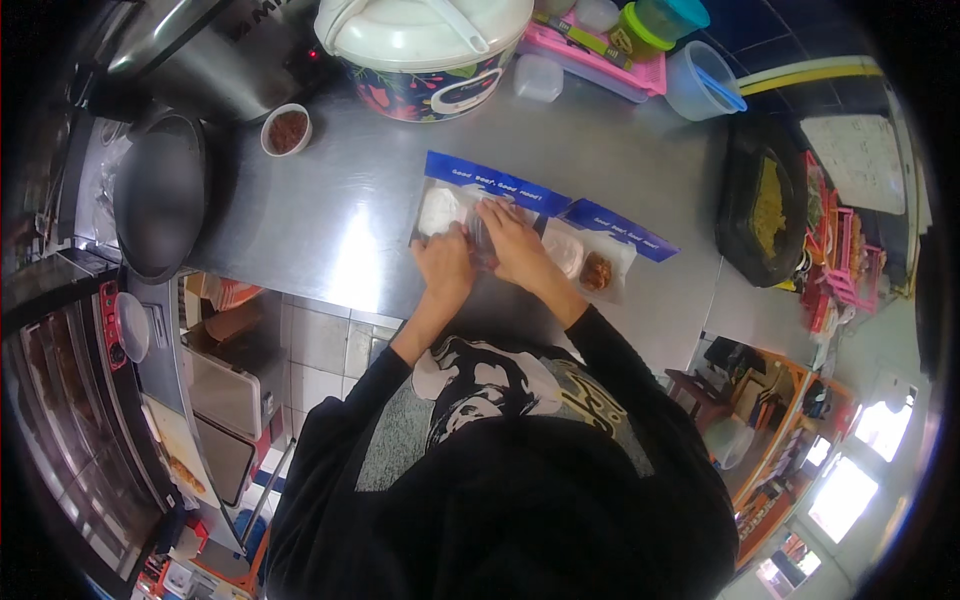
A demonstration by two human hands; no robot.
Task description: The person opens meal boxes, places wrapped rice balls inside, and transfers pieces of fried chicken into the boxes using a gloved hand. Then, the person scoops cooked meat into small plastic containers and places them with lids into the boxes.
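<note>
Two meal boxes with printed blue lids stand side by side on the steel worktop. White rice [439, 210] fills the left part of the left box [491, 182]. Beside it, a clear plastic container [480, 231] is held between my hands. My left hand [446, 259] has its fingers curled at the near left side of this container. Stretched over its right side are the fingers of my right hand [514, 244], which hide much of it. In the right box [616, 251] lie a covered pale portion [564, 249] and a reddish-brown food portion [597, 271].
A white cup of brown food [287, 131] and a dark pan [160, 199] stand at left. Behind are a flowered rice pot [427, 90], a small clear tub [538, 78] and a pink tray [592, 49]. A black pan with yellow food [770, 206] sits at right.
</note>
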